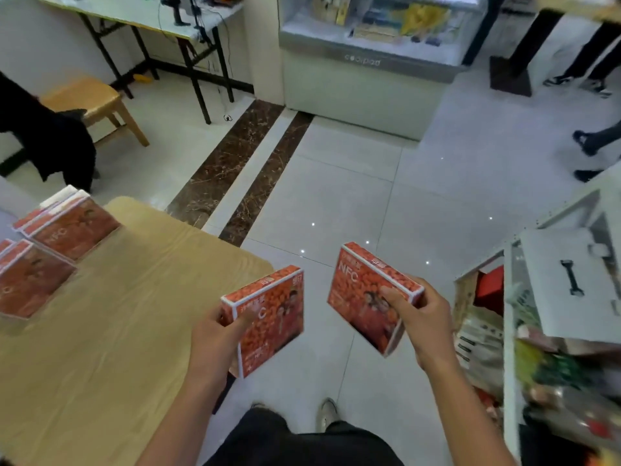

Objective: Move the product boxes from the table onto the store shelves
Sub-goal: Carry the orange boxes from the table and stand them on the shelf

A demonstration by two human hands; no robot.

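Above the tiled floor [353, 196], left hand [215, 338] and right hand [420, 314] each grip one orange NFC box [272, 314], [363, 297], fingers closed.

Glossy printed cardboard boxes [268, 317], matt light wood-grain table [111, 331], shiny polished floor tiles [386, 203].

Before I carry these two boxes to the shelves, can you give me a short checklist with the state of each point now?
1. Left hand holds its orange box firmly: ok, thumb on the front, box lifted off the table.
2. Right hand holds the other box: ok, gripped at its upper edge.
3. The two boxes do not touch: ok, a gap between them.
4. Floor toward the shelves on the right is free: ok in the part visible.
5. Free space on a shelf: cannot tell, that area is blurred and crowded.
6. Boxes left on the table: not ok, several remain.
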